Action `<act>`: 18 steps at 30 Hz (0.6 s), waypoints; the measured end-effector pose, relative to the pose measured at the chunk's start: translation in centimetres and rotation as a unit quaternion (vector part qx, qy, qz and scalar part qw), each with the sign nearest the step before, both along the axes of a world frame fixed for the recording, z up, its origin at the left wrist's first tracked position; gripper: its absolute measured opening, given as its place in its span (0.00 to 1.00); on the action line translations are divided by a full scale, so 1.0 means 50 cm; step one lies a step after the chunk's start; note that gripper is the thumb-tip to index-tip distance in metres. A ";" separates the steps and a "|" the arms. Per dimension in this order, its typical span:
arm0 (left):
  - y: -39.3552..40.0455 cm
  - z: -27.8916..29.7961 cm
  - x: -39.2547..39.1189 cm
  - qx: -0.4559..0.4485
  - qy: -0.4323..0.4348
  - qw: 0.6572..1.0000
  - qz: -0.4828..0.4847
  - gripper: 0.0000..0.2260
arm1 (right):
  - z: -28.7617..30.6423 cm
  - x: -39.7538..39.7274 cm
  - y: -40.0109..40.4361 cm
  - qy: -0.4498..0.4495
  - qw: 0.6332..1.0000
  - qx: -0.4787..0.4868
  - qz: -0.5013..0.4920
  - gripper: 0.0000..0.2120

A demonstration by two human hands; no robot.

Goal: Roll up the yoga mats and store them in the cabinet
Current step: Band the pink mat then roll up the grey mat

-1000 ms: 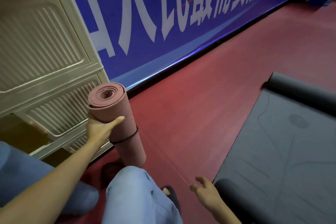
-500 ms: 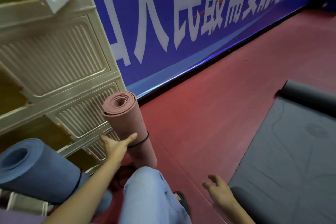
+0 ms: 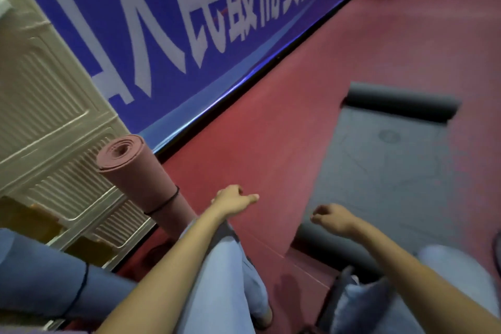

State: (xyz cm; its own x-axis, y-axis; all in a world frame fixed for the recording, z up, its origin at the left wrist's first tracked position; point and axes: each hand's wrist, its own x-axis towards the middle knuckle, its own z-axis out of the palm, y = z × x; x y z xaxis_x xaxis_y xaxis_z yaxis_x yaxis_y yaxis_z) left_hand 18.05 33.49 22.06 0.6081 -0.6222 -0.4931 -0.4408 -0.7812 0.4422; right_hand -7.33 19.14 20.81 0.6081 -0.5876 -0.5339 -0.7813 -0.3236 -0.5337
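A rolled pink mat (image 3: 141,179) with a black band stands on end, leaning against the cream cabinet (image 3: 46,106). No hand touches it. My left hand (image 3: 233,199) hovers to its right above my knee, fingers loosely curled, holding nothing. My right hand (image 3: 332,218) hangs over the near rolled end of the grey mat (image 3: 385,171), which lies flat on the red floor with both ends curled. A rolled blue mat (image 3: 48,276) with a black band lies at the lower left.
A blue banner wall (image 3: 217,35) with white characters runs along the floor's far edge. Red floor (image 3: 284,130) lies between the cabinet and the grey mat. My legs in light blue trousers (image 3: 225,274) fill the bottom centre.
My left hand let go of the pink mat and swung right; the mat now stands alone against the cabinet. The view turned right toward the grey mat, and my right hand lifted over it.
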 end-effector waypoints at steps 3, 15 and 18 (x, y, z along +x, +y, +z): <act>-0.095 0.003 -0.113 -0.021 0.002 0.992 -0.123 0.27 | 0.055 -0.097 -0.056 0.017 0.999 -0.014 -0.026 0.14; -0.262 -0.095 -0.392 0.166 0.002 0.896 -0.411 0.22 | -0.051 -0.322 -0.155 0.005 0.972 -0.008 -0.233 0.14; -0.310 -0.135 -0.416 0.194 -0.038 0.881 -0.429 0.21 | -0.067 -0.291 -0.185 0.001 0.970 0.004 -0.241 0.10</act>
State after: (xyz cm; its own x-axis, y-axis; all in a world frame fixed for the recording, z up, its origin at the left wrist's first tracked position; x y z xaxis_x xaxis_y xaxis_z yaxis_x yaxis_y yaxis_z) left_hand -2.76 18.00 15.29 0.0365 -0.6625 -0.7482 -0.9600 -0.2313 0.1579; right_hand -21.89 9.89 17.45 0.2624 -0.7996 -0.5401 -0.8419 0.0838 -0.5332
